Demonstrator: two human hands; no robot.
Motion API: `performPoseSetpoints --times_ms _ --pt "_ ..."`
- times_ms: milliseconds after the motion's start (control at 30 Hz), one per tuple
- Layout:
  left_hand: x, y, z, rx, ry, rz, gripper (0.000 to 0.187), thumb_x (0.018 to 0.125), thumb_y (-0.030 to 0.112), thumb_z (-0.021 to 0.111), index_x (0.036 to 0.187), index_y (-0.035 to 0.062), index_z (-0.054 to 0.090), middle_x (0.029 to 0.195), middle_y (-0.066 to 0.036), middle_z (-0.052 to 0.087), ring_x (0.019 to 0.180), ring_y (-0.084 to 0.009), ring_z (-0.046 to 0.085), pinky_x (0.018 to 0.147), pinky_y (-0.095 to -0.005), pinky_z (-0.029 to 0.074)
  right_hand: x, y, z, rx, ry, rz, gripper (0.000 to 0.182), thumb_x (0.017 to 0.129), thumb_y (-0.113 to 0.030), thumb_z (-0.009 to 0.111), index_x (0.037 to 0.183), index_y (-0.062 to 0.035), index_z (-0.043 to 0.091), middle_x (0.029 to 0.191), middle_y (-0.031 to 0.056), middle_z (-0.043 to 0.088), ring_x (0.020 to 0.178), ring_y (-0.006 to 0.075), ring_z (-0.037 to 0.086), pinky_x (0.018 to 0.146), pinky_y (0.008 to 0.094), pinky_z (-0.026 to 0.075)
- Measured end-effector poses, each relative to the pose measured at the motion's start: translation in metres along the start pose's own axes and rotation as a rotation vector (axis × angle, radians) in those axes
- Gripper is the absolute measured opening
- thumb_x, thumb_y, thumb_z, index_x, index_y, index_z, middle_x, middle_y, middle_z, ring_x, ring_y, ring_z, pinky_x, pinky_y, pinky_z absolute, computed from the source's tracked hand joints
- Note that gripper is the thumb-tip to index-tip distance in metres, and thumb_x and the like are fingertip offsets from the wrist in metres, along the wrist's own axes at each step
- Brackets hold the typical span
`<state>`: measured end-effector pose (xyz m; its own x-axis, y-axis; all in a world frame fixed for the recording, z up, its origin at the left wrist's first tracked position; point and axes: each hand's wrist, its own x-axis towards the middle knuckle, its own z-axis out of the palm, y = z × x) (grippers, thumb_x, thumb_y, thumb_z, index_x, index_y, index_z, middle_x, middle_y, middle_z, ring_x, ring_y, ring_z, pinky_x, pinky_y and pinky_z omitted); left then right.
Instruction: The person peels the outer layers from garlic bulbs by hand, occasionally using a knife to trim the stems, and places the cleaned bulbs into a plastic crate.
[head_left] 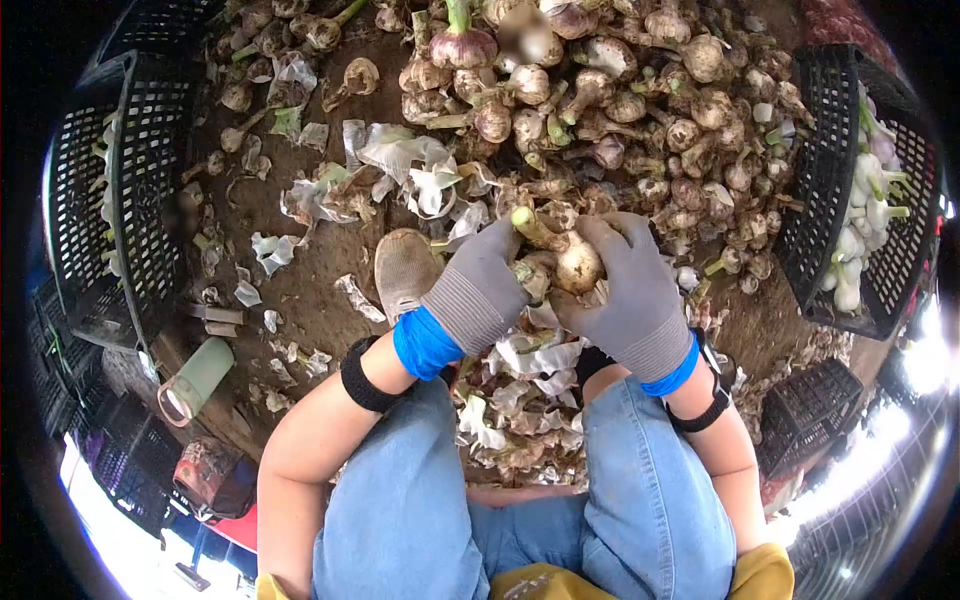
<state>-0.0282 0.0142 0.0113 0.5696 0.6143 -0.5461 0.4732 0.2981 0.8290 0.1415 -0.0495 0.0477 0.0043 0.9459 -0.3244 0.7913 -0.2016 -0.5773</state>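
A garlic bulb (579,264) with a short cut green stem sits between my two gloved hands, above the peelings in front of my knees. My left hand (482,287), in a grey glove with a blue cuff, is closed at the stem side; a second, dirtier bulb (534,272) shows beside its fingers. From the other side, the thumb and fingers of my right hand (632,290) curl against the paler bulb. Some of the fingertips are hidden. Beyond my hands lies a big pile of unpeeled garlic (690,130) with dry skins and stems.
Black plastic crates with white garlic stand at left (150,190) and right (870,190). A smaller black crate (808,415) sits at lower right. Loose garlic skins (525,400) lie between my legs. At lower left are a green bottle (203,375) and a patterned bag (213,475).
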Motion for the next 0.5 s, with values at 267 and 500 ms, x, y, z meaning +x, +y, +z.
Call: performPoseSetpoints --times_ms 267,500 --pt "0.001 0.006 -0.023 -0.187 -0.099 -0.048 0.026 0.084 0.018 0.061 0.102 -0.0002 0.063 0.088 -0.005 0.067 0.079 -0.0097 0.061 0.073 -0.0253 0.050 -0.006 0.010 -0.007 0.913 -0.189 0.292 0.078 0.065 -0.012 0.080 0.131 -0.0009 0.041 0.113 0.0087 0.057 0.103 0.0144 0.054 0.092 0.0286 0.043" --pt "-0.001 0.027 -0.009 -0.340 -0.106 -0.069 0.038 0.082 0.026 0.066 0.109 0.0010 0.057 0.091 -0.005 0.065 0.079 -0.0095 0.059 0.068 -0.0262 0.048 -0.010 0.011 0.007 0.475 -0.002 0.058 0.082 0.063 -0.013 0.080 0.133 0.0005 0.039 0.128 0.0154 0.049 0.115 0.0220 0.050 0.095 0.0327 0.042"
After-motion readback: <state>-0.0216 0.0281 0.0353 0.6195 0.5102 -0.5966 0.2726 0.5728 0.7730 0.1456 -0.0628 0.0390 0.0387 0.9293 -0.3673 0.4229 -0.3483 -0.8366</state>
